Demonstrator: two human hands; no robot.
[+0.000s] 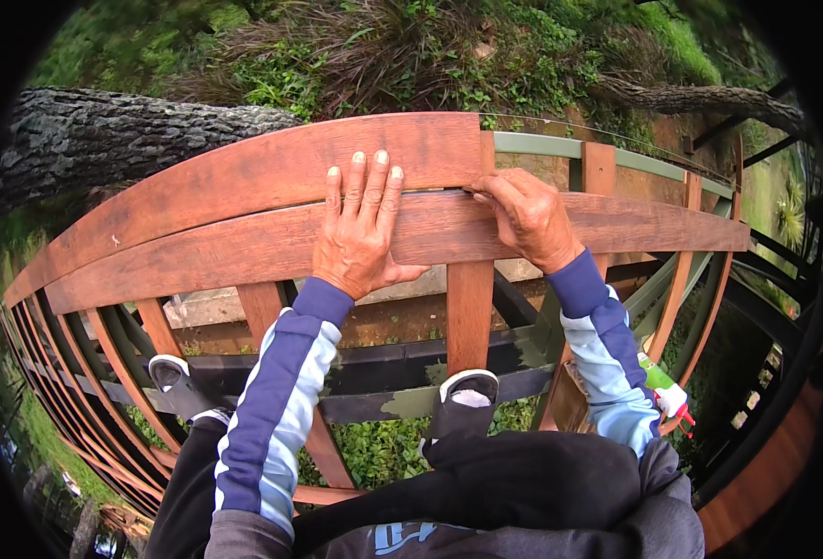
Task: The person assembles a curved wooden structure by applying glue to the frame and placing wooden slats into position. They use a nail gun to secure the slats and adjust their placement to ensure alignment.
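Two reddish-brown wooden boards lie side by side over a frame of joists. A narrow dark gap runs between the far board (pixel 262 163) and the near board (pixel 197 252). My left hand (pixel 360 224) rests flat across both, fingers stretched onto the far board and palm on the near one. At the far board's cut right end, my right hand (pixel 523 214) is closed in a pinch over the gap. Whatever its fingertips hold there is too small to name. A wooden joist (pixel 470 317) passes beneath the near board between my hands.
Black and green metal beams (pixel 402 368) run under the wood, with gaps showing plants and ground below. My shoes (pixel 466 396) stand on the frame. A white-and-green bottle with a red nozzle (pixel 665 389) lies by my right forearm. A thick tree trunk (pixel 132 135) stretches beyond the boards.
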